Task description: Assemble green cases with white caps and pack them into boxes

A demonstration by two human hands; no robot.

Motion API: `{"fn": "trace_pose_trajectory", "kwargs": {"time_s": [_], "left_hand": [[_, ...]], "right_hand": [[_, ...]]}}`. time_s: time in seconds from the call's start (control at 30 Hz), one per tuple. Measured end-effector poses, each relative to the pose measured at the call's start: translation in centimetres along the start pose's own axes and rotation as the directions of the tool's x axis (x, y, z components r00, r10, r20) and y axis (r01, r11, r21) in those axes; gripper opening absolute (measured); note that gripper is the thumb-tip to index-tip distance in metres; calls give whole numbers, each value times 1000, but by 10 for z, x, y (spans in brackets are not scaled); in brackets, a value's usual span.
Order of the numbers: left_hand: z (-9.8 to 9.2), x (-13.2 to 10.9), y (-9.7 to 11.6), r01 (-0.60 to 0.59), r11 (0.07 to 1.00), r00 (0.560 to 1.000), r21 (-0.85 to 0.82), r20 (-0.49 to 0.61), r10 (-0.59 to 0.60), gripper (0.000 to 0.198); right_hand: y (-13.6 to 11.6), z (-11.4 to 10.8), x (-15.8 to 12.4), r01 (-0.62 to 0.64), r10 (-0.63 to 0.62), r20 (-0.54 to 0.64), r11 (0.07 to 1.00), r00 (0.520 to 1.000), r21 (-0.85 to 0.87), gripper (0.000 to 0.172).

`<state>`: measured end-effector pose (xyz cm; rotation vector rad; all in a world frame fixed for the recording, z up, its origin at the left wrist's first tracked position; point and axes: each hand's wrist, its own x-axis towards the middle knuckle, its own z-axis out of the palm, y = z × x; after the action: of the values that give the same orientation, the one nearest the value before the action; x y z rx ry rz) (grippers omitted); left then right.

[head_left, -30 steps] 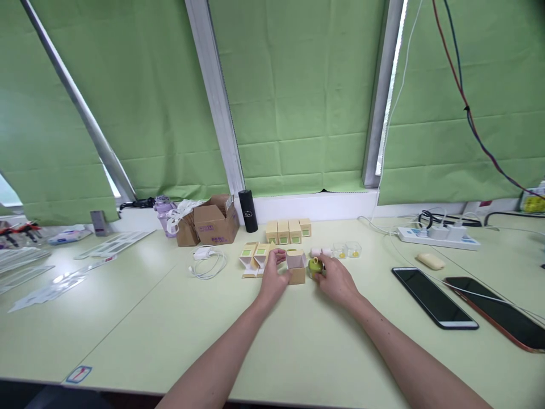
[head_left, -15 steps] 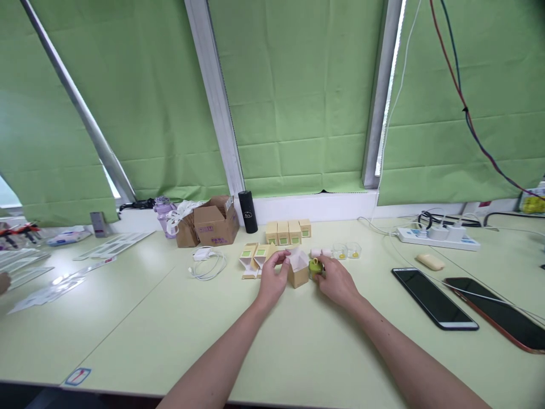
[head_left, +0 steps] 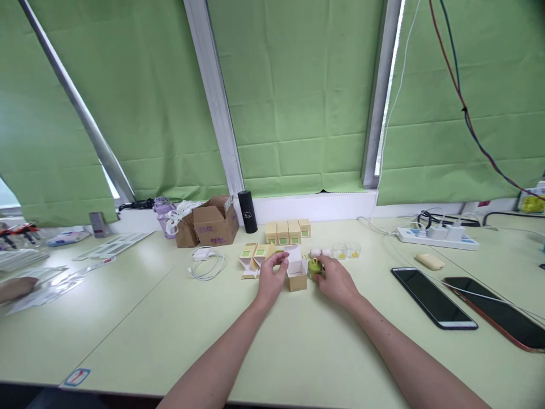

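Observation:
A small kraft box (head_left: 297,282) with its white inside showing stands open on the table. My left hand (head_left: 272,275) is closed on its raised lid at the left side. To the right of the box, my right hand (head_left: 336,279) grips a small green item (head_left: 314,267) with a ring on top. Two opened cartons (head_left: 254,257) lie just left of my left hand. Behind the hands stand several closed small boxes (head_left: 283,233). Two white pieces (head_left: 321,253) and clear cups (head_left: 346,250) with yellow bits sit behind my right hand.
A brown carton (head_left: 216,222), a black cylinder (head_left: 247,212) and a purple bottle (head_left: 164,217) stand at the back. A white charger cable (head_left: 208,263) lies left. Phones (head_left: 434,298) and a power strip (head_left: 438,237) are right. Another person's hand (head_left: 19,288) touches sheets at far left.
The small box has turned, so its opening and white inside now show more. My right hand has barely moved. The other person's hand has come further in from the left.

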<state>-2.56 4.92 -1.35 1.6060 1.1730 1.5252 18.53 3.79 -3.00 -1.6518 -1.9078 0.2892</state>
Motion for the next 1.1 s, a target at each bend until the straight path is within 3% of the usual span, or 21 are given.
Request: {"fn": "trace_pose_trajectory", "kwargs": {"time_s": [0.13,0.3,0.7,0.9,1.1], "left_hand": [[-2,3,-6,75,994,997,-81,9,-74,27],[-5,8,-13,173,972,985,-157,45,-168,45],[-6,12,-19,224,961,974,-160,64,-216,56],[-6,11,-15,231,960,971,-160,96,-218,52],[-5,8,-9,232,960,968,-157,139,-211,53]], "right_hand": [[1,-2,1,4,-4,-2,1000,1000,21,45],[2,-2,3,30,-29,-11,999,1000,45,45],[9,-4,7,50,-47,-36,994,998,100,38],[11,-9,13,27,57,-225,935,973,352,32],[-2,-20,9,179,80,-360,756,929,630,40]]}}
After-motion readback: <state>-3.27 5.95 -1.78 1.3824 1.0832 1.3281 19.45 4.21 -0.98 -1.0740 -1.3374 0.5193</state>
